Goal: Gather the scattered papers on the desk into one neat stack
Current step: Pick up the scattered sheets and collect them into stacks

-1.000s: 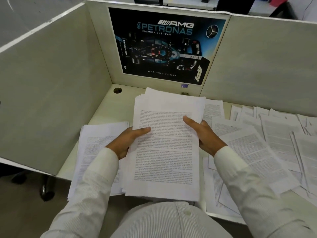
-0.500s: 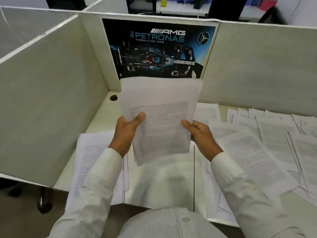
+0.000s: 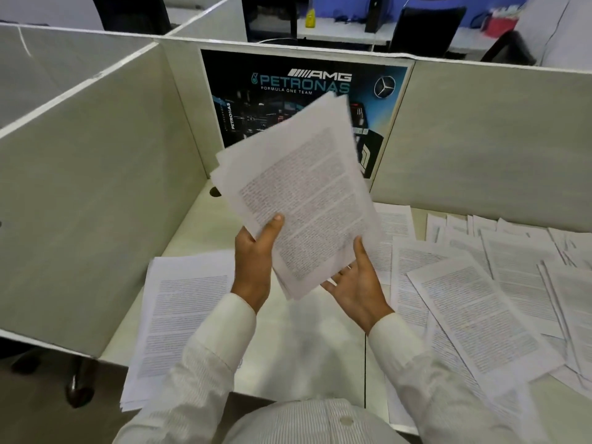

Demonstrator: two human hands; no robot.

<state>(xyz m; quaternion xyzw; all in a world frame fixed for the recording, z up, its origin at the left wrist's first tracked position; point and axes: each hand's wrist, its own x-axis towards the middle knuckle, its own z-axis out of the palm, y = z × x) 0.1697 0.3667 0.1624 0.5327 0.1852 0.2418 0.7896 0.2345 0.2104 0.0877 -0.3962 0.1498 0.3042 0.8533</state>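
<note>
Change: bundle of papers [image 3: 304, 193] lifted off the counter [image 3: 304, 347], now tilted above its middle.
Meaning: squaring-up probably next.
Left hand [image 3: 256, 267]: pinching bundle's lower-left edge, thumb on top.
Right hand [image 3: 355, 283]: spread, palm up, under lower corner.
Look: printed, edges fanned.
Remaining: loose sheets [image 3: 480, 309] right side; 1 pile [image 3: 179, 315] front-left edge.

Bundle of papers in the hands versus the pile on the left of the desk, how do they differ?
The held bundle is up off the desk and tilted; the left pile lies flat on it. The held bundle is gripped by the left hand; no hand holds the left pile. Both are white sheets of printed text.
</note>
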